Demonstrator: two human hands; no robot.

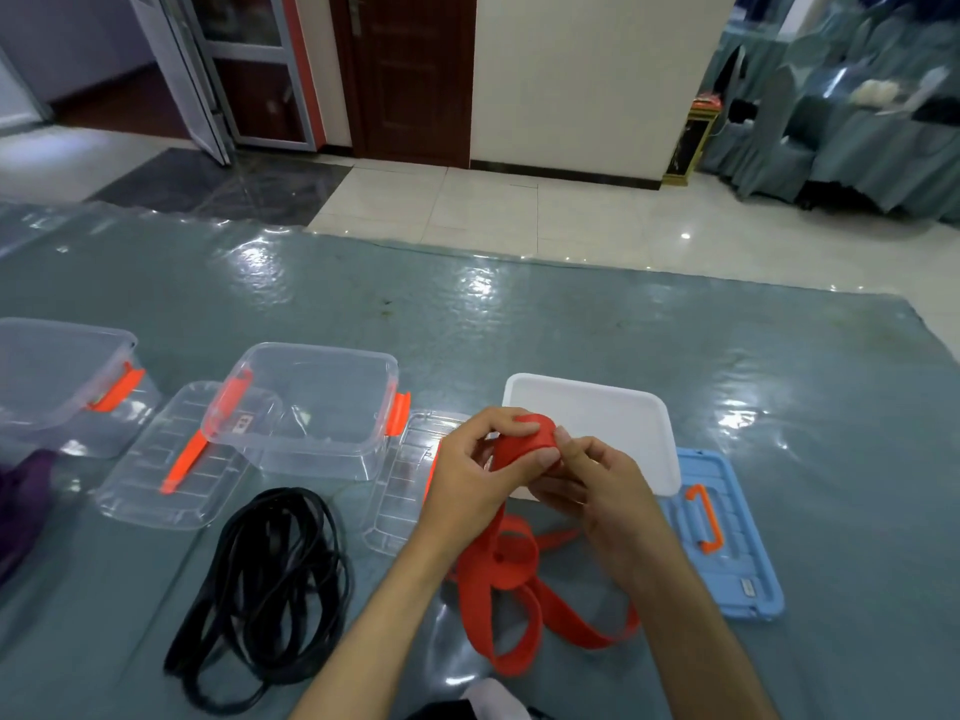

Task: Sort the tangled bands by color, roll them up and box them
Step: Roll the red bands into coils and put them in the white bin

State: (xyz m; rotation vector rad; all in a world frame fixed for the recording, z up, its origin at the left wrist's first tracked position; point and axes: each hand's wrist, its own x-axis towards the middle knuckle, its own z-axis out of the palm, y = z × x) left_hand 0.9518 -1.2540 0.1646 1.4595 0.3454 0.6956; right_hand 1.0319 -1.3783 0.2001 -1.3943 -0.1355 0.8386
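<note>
2 hands, left hand (470, 472) and right hand (597, 485), clamped on red band roll (530, 441), above table edge.

The band (524, 605) being rolled is bright red-orange, the coiled band (270, 589) beside it is black, and a bundle (21, 491) at the left edge is dark purple. The two clear boxes (311, 407) and their clear lids (171, 475) carry orange latches, the third box (613, 413) is white, and its lid (737, 558) is light blue with an orange handle (705, 517). The desk (519, 330) is grey-blue under a glossy clear sheet, the floor (519, 210) is pale tile with one dark patch, and the door (410, 70) is dark reddish brown.
</note>
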